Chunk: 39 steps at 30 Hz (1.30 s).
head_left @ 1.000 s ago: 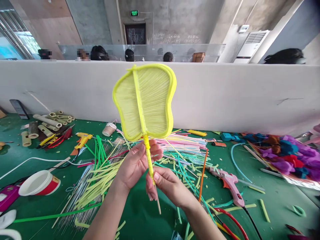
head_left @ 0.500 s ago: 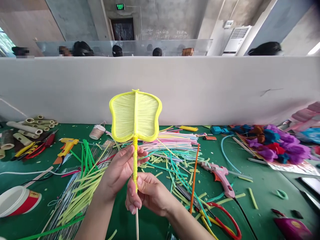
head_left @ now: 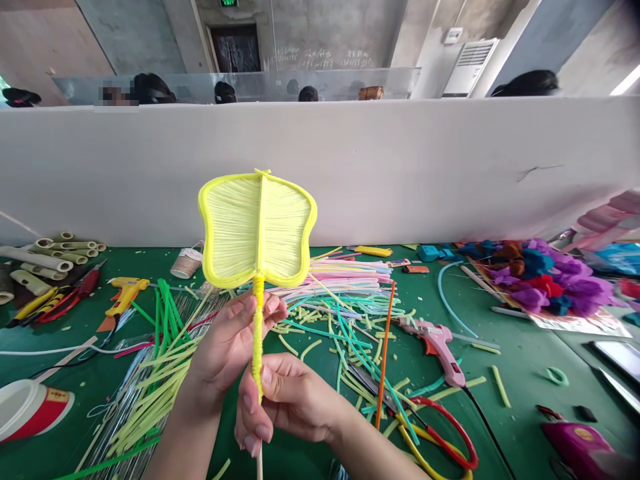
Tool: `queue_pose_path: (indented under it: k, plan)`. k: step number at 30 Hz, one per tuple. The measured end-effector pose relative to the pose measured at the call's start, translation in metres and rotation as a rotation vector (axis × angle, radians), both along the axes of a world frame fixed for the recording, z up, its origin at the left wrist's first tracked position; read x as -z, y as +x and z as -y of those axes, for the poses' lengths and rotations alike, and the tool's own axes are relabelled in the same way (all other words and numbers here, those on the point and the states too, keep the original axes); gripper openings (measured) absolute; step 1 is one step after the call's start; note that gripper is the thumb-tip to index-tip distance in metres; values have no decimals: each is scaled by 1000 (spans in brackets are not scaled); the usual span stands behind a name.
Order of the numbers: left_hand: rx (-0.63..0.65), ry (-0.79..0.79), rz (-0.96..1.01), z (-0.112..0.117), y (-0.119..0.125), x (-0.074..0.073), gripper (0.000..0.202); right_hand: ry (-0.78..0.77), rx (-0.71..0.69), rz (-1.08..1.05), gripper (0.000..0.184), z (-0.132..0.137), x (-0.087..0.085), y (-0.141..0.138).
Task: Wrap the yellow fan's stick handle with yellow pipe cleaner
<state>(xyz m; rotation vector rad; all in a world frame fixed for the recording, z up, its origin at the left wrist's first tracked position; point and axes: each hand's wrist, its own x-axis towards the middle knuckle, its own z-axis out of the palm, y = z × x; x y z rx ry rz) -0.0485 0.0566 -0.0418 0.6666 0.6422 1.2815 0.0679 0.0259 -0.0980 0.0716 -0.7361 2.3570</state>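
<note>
two hands (head_left: 224, 347) (head_left: 296, 398), partly curled, around a yellow fan handle (head_left: 257, 327)

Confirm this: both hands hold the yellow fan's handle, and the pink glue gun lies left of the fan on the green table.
Left is wrong: the head view shows the pink glue gun right of the yellow fan on the green table. The left hand and right hand hold the handle.

View taken from person's head, aimed forward and down. Yellow double-lobed fan (head_left: 259, 233) of fine strands shown close up; flat green tabletop (head_left: 525, 340) seen obliquely from above; white upright partition (head_left: 400, 167) faced nearly square-on; grey concrete wall (head_left: 325, 27) caught farthest off.
</note>
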Motion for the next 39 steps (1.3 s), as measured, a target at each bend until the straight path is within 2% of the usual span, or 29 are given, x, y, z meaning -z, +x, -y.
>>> queue_pose_path:
  k: [5,8,13,18,22,25,28,32,35,39]
  plan:
    - [-50,44,31,2,3,2,14,-12,-63,-57,38,1,3,-2]
    - [-77,26,22,-1,4,4,15,2,-31,-28,38,-4,2,2]
    - [27,-5,2,-8,7,2,47,55,76,90,37,-16,9,8]
    - [-58,59,-45,-14,-2,8,17,103,54,161,39,-24,9,11]
    - [-90,40,-144,-22,-20,18,14,156,233,484,40,-26,-1,14]
    - [-102,47,-206,-28,-32,25,17,112,408,715,43,-29,-3,15]
    - [-99,59,-203,-31,-37,28,20,14,503,771,49,-31,-2,18]
    - [-112,98,-187,-30,-38,24,17,-55,610,719,52,-34,-11,25]
    - [-37,122,-187,-25,-39,21,15,-50,661,672,49,-36,-21,32]
    - [263,113,-224,-14,-32,20,21,-31,685,512,44,-39,-31,41]
